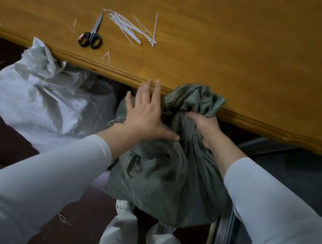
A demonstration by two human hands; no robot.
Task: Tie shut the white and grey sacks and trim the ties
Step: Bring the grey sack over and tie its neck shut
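Observation:
The grey sack (pixel 160 176) stands on the floor against the table's front edge, its bunched mouth poking up over the edge. My right hand (pixel 203 126) is shut around the sack's gathered neck. My left hand (pixel 146 113) lies flat with fingers spread on the sack's left shoulder, beside the neck. The white sack (pixel 40 99) slumps to the left under the table edge, its mouth gathered. A bundle of white zip ties (pixel 132 27) and black-handled scissors (pixel 93 32) lie on the table.
The wooden table (pixel 229 48) fills the upper view, with short cut tie ends (pixel 106 56) scattered on it. My legs (pixel 138 239) are below the grey sack. A metal rail (pixel 220 235) runs along the dark floor at the right.

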